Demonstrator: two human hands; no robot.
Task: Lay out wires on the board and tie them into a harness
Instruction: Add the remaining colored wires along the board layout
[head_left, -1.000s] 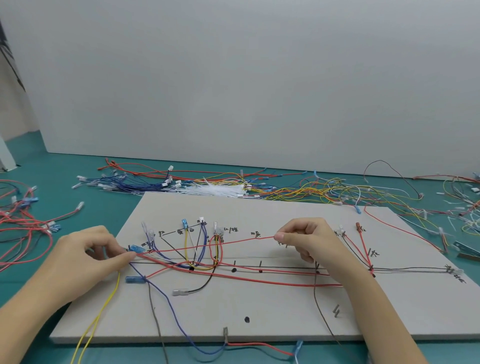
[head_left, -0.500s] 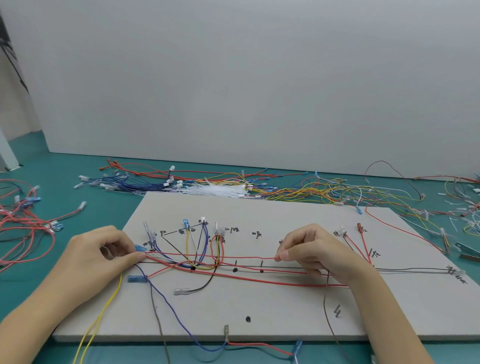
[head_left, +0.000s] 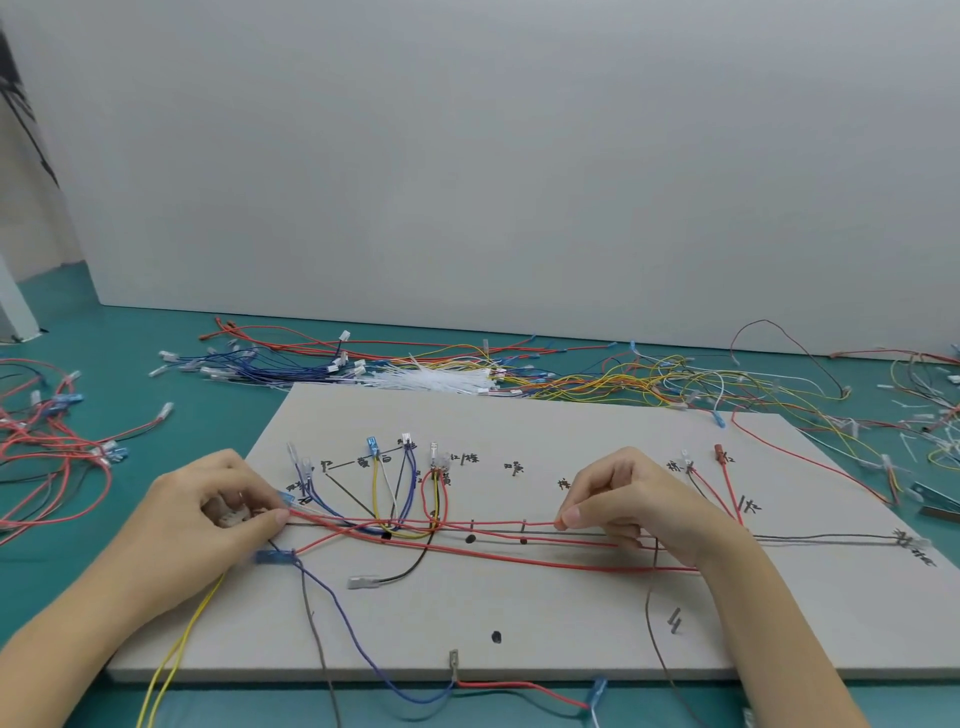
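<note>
A grey board (head_left: 571, 613) lies in front of me with black routing marks and several wires laid along its middle. A red wire (head_left: 493, 522) stretches taut between my hands, low over the board. My left hand (head_left: 218, 514) pinches its blue-terminal end at the board's left edge. My right hand (head_left: 628, 504) pinches the wire between thumb and forefinger near the board's centre-right. Yellow, blue, white and black wires (head_left: 395, 493) fan up to connectors at the upper left. A black wire with a clear terminal (head_left: 363, 581) lies loose below the bundle.
Piles of loose red, blue and yellow wires (head_left: 597, 379) and white cable ties (head_left: 441, 376) lie on the teal table behind the board. More red wires (head_left: 52, 447) sit to the left. A grey wall stands behind. Yellow, blue and brown wires hang over the board's front edge.
My right hand has come down toward the board's centre line, bringing the red wire down onto the other laid wires. My left hand has kept its grip at the left edge.
</note>
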